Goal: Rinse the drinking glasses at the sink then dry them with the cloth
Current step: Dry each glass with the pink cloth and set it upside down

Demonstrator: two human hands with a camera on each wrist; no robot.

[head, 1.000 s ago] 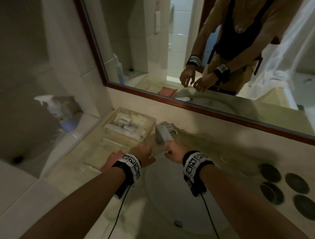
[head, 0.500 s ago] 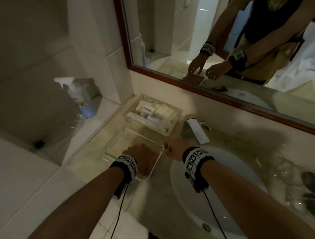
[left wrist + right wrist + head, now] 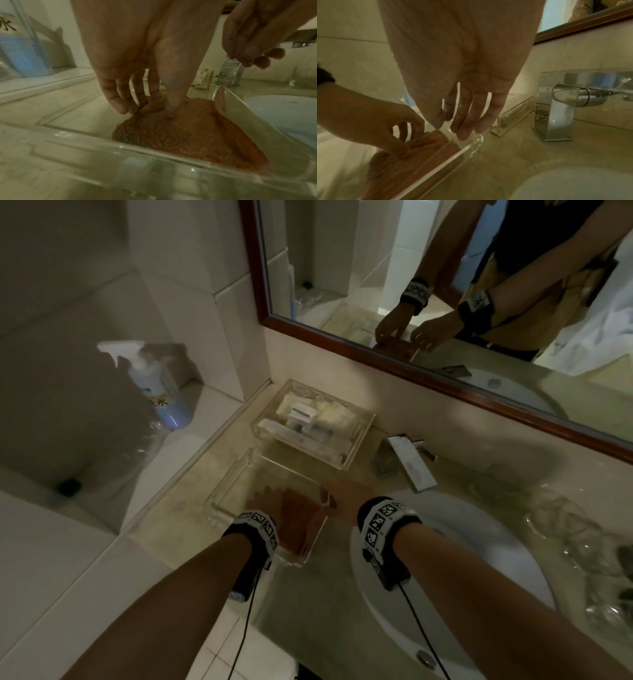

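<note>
Left hand (image 3: 137,56): low at 6 o'clock in the head view, its fingers (image 3: 120,102) and thumb pinching a fold of the cloth (image 3: 185,132).
Cloth: orange, lying in the clear tray (image 3: 236,484), one edge riding up the tray wall.
Right hand (image 3: 462,67): just beside at 5 o'clock, fingers straight and slightly spread over the tray rim, holding nothing.
Sink (image 3: 479,542): white, at 4 o'clock.
Glasses (image 3: 561,522): clear, standing on the surface at 3 o'clock, well apart from the cloth.
Tap (image 3: 556,108): farther back, at 1 o'clock.
Advice: likely best to lift the cloth straight up, the free hand steadying the tray.
</note>
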